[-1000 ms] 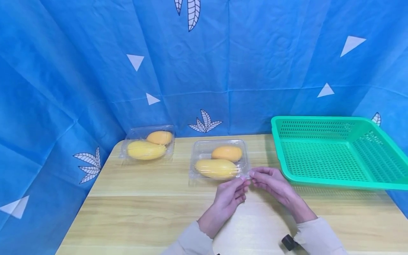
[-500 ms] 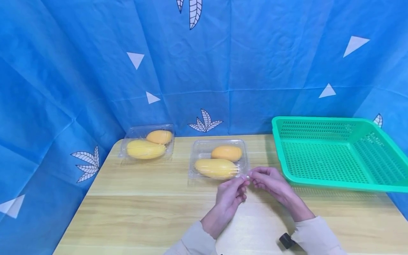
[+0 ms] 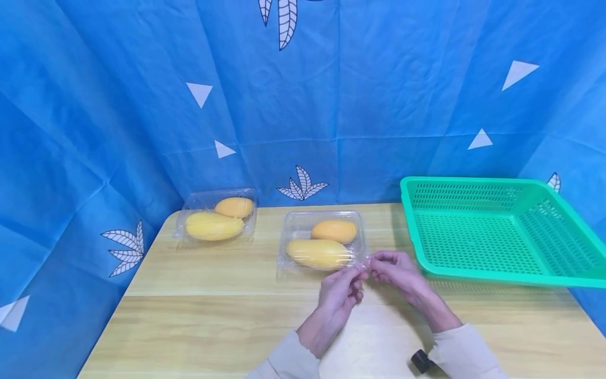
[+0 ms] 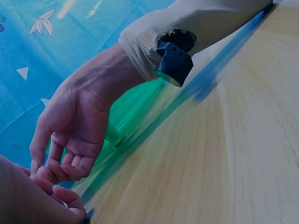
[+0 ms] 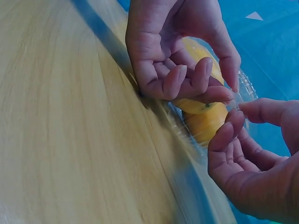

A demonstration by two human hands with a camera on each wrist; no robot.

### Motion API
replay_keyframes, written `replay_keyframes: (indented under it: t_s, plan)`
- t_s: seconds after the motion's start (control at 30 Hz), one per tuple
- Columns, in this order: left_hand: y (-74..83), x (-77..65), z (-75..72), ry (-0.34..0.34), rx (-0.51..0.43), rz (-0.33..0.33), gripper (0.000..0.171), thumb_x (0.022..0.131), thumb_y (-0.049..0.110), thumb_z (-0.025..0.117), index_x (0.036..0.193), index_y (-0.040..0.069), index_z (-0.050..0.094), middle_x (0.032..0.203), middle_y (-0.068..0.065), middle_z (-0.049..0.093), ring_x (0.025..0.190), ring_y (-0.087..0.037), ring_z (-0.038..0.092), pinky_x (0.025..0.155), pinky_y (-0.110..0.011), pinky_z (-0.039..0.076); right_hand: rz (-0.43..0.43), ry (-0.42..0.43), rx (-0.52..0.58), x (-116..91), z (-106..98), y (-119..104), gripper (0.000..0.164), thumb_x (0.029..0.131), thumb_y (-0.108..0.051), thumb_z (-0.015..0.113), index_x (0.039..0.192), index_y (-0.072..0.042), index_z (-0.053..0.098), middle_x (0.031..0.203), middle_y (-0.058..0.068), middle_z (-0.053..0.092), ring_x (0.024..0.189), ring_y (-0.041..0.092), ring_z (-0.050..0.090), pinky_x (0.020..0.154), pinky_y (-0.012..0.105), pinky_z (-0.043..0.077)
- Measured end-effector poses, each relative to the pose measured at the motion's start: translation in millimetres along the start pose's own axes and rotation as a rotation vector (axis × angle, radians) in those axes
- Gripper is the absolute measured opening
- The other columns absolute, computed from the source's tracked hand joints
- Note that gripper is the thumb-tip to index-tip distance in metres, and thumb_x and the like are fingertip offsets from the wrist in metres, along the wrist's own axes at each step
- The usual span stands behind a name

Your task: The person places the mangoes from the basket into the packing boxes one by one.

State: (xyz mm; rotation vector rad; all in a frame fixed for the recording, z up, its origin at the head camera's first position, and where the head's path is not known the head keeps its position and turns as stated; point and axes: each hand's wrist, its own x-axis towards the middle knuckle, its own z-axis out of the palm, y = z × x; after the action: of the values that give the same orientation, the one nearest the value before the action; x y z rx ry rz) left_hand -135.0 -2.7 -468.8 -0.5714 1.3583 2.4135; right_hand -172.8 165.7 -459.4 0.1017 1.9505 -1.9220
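Note:
A clear plastic clamshell box (image 3: 298, 223) holding a yellow mango (image 3: 318, 253) and an orange mango (image 3: 334, 231) lies mid-table. At its front right corner my left hand (image 3: 337, 292) pinches the edge between thumb and forefinger. My right hand (image 3: 397, 273) pinches the same corner from the right, its fingertips almost touching the left ones. In the right wrist view both hands, the left hand (image 5: 180, 51) and the right hand (image 5: 261, 168), meet at the clear plastic rim. The left wrist view shows the right hand (image 4: 77, 126) with its fingers curled; the box is hidden there.
Another clear box (image 3: 201, 200) with two mangoes stands at the table's back left. A green plastic basket (image 3: 478, 239) sits on the right, close to my right hand. A blue curtain (image 3: 303, 105) hangs behind the wooden table (image 3: 199, 326).
Both hands stay at the box's front right corner with hardly any movement. The head view has shifted slightly. The box and mangoes stay where they were.

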Motion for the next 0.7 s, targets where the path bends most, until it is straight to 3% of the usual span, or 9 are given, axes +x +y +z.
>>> replay_keyframes:
  t_s: [0.27,0.43,0.57,0.7]
  plan:
    - [0.6,2.1,-1.3,-0.012,-0.006,0.0,0.022,0.089,0.018,0.079,0.103,0.002,0.074,0.083,-0.002,0.075,0.064,-0.007,0.053,0.06,-0.023,0.042,-0.003,0.007,-0.002,3.3,0.6,0.9,0.041,0.098,-0.016,0.068,0.125,0.012,0.058,0.099,0.009,0.068,0.086,0.018,0.064,0.077,0.028,0.056]
    - [1.9,4.2,-4.2,-0.06,-0.017,-0.019,0.018,0.089,0.019,0.079,0.101,0.006,0.075,0.086,-0.001,0.075,0.066,-0.008,0.051,0.06,-0.023,0.041,-0.009,0.014,-0.035,5.1,0.3,-0.2,0.041,0.098,-0.019,0.069,0.124,0.01,0.06,0.096,0.008,0.069,0.086,0.02,0.064,0.077,0.029,0.056]
    - [2.6,3.2,-10.3,-0.113,-0.006,-0.051,0.016,0.091,0.017,0.076,0.103,0.006,0.074,0.09,0.0,0.073,0.07,-0.009,0.051,0.063,-0.024,0.041,-0.06,0.02,-0.147,4.8,-0.8,-2.1,0.042,0.099,-0.023,0.068,0.124,0.009,0.062,0.096,0.013,0.069,0.085,0.023,0.063,0.075,0.032,0.055]
    - [5.5,0.0,-21.7,-0.203,0.059,-0.078,0.025,0.095,0.012,0.069,0.116,0.0,0.068,0.099,-0.003,0.071,0.076,-0.01,0.053,0.066,-0.024,0.043,-0.179,0.083,-0.328,0.9,-0.2,-5.6,0.045,0.102,-0.028,0.064,0.128,0.009,0.061,0.11,0.019,0.07,0.097,0.03,0.066,0.081,0.039,0.057]
